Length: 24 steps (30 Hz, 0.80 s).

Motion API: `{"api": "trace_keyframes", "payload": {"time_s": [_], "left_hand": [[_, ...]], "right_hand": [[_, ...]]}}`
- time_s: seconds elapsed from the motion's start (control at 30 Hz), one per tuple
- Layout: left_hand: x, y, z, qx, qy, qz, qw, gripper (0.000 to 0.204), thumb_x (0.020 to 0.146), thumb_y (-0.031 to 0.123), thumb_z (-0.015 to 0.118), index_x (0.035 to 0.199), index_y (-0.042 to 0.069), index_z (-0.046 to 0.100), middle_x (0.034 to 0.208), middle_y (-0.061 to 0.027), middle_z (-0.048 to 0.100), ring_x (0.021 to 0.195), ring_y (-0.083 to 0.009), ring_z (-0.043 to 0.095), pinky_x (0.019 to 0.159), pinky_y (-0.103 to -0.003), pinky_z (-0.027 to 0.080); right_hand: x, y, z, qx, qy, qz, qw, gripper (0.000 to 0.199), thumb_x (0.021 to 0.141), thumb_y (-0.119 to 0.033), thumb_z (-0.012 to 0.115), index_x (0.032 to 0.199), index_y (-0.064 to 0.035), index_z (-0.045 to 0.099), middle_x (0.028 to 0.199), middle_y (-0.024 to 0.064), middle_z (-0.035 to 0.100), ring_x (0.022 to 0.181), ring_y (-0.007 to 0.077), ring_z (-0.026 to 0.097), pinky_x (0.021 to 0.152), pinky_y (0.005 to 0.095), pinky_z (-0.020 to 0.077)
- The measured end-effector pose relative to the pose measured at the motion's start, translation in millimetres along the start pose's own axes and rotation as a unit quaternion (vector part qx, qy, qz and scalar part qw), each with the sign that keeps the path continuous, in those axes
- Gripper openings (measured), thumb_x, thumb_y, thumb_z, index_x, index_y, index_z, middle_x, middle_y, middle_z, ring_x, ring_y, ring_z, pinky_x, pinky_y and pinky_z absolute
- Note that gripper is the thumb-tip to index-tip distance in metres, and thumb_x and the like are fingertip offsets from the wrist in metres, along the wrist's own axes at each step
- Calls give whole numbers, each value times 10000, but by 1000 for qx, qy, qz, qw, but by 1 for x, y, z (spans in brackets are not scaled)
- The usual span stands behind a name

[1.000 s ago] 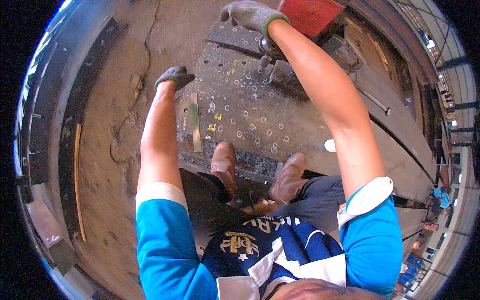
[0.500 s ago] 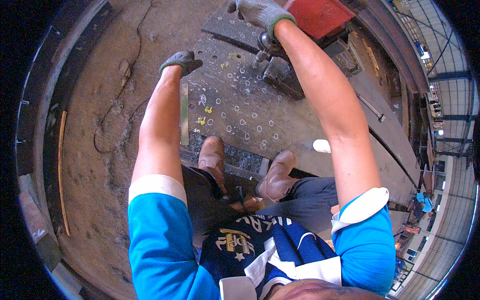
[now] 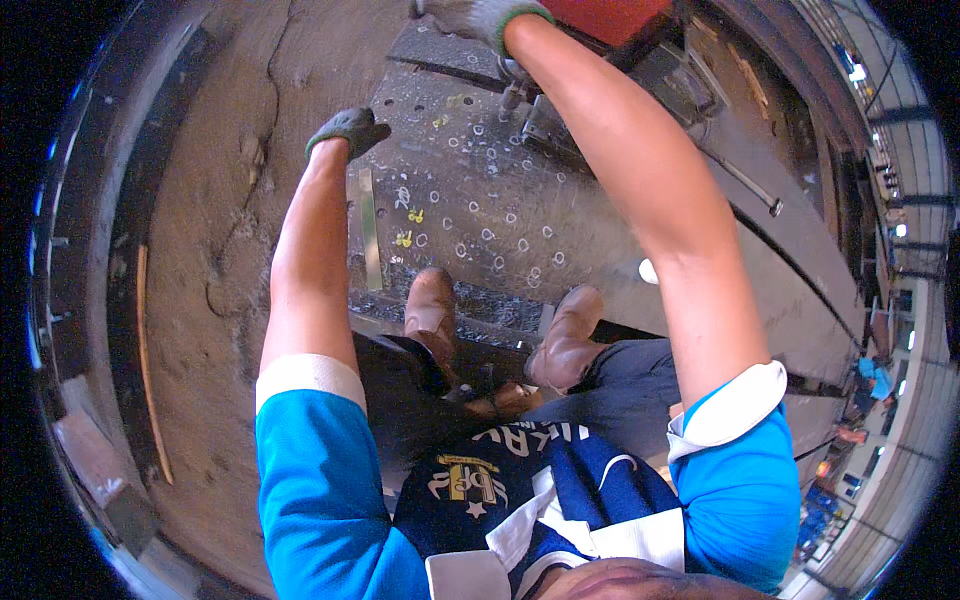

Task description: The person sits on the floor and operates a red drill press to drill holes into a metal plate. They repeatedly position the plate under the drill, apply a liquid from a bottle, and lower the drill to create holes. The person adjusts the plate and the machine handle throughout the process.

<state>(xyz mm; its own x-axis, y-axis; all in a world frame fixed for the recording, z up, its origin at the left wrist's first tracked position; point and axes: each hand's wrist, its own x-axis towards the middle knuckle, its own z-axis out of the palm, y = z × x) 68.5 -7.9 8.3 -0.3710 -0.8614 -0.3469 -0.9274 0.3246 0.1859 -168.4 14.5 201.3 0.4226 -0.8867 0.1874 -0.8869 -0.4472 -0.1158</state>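
A dark steel plate [image 3: 590, 240], marked with many white chalk circles and some yellow marks, lies in front of my boots. My left hand [image 3: 348, 131], in a grey glove, is curled at the plate's left edge; whatever it may hold is hidden. At the upper edge of the view my gloved right hand [image 3: 465, 16] has its fingers bent, partly cut off by the frame. It is beside a machine with a red housing [image 3: 610, 18] and a dark metal base [image 3: 550, 130] standing on the plate. What the right fingers close around does not show.
A flat metal strip [image 3: 370, 230] lies along the plate's left side, near my boots [image 3: 430, 305]. A cable [image 3: 270, 120] runs over the brown ground at left. A metal rod [image 3: 745, 185] rests at right. Another person [image 3: 873, 380] in blue is far right.
The view has shifted, and the machine appears further left and up. My right hand has moved left and up, further out of the frame. My left hand has moved slightly left.
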Motion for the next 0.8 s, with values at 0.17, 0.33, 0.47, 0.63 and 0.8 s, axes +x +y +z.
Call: {"api": "trace_keyframes", "payload": {"time_s": [0.17, 0.33, 0.47, 0.63, 0.8], "left_hand": [[11, -31, 11, 31, -18, -15, 999, 593, 904, 539, 622, 1233, 53, 707, 1299, -247, 672, 1246, -417, 622, 1040, -498, 492], [-46, -62, -2, 101, -82, -116, 985, 586, 920, 548, 616, 1220, 53, 708, 1322, -236, 663, 1266, -408, 610, 1047, -494, 483], [-7, -62, 10, 87, -77, -81, 990, 581, 950, 555, 594, 1188, 39, 715, 1274, -229, 689, 1210, -404, 644, 1003, -497, 504], [-10, -73, 16, 82, -64, -67, 992, 552, 950, 538, 609, 1156, 41, 731, 1153, -217, 738, 1103, -389, 698, 924, -489, 531], [-3, -49, 12, 71, -96, -73, 990, 527, 966, 523, 573, 1206, 74, 712, 1225, -231, 709, 1160, -426, 668, 952, -522, 524]], "right_hand": [[-77, 8, -78, 166, 68, -19, 984, 311, 972, -217, 501, 1216, -125, 671, 1334, 159, 655, 1221, 309, 626, 1014, 479, 479], [-259, 114, -122, 776, 114, -79, 616, 421, 1052, -304, 458, 1415, -122, 569, 1467, 148, 581, 1359, 303, 529, 1122, 467, 408], [-429, 192, -120, 846, 208, 8, 491, 366, 1073, -361, 420, 1348, -136, 507, 1338, 120, 524, 1260, 283, 478, 1090, 449, 385], [-513, 236, 29, -216, 140, 316, 913, 266, 1046, -418, 370, 979, -176, 456, 882, 61, 454, 873, 240, 446, 902, 418, 398], [-527, 248, 68, -707, -109, 182, 674, 445, 1023, -472, 331, 672, -209, 404, 515, 10, 397, 564, 203, 422, 758, 395, 410]]}}
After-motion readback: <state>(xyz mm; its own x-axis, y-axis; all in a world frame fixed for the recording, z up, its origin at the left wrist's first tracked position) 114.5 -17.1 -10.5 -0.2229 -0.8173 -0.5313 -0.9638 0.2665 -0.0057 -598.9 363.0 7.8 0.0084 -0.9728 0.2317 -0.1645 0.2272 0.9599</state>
